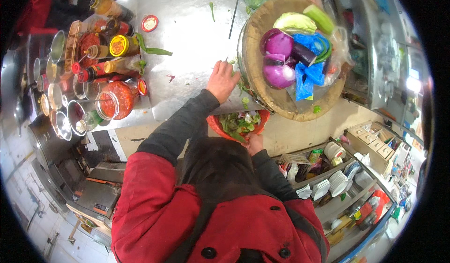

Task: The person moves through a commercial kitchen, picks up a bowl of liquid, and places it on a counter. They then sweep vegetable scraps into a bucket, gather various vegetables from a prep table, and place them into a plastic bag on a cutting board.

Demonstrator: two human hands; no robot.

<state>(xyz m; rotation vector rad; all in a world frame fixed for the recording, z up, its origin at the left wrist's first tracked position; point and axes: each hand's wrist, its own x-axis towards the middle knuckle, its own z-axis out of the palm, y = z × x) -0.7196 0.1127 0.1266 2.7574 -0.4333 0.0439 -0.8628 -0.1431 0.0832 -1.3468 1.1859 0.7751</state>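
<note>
My left hand (223,81) is low over the metal tabletop (182,97), beside the left side of a round wooden chopping block (299,110). Green vegetable scraps (245,101) lie around its fingertips; whether the fingers pinch any is hidden. At the counter's front edge, my right hand (254,144) grips the near rim of a red bowl (218,125). Inside the bowl are green vegetable trimmings (239,123) with some pale and purple bits. On the block sit cut purple onions (278,71), a piece of cabbage (295,22), an eggplant piece (303,54) and blue plastic (305,83).
Sauce bottles (95,73), jars of red chili paste (119,101) and metal cups (58,46) crowd the counter's left. A green chili (154,50) and a jar lid (150,23) lie nearby. Shelves with stacked white plates (338,183) stand low to the right.
</note>
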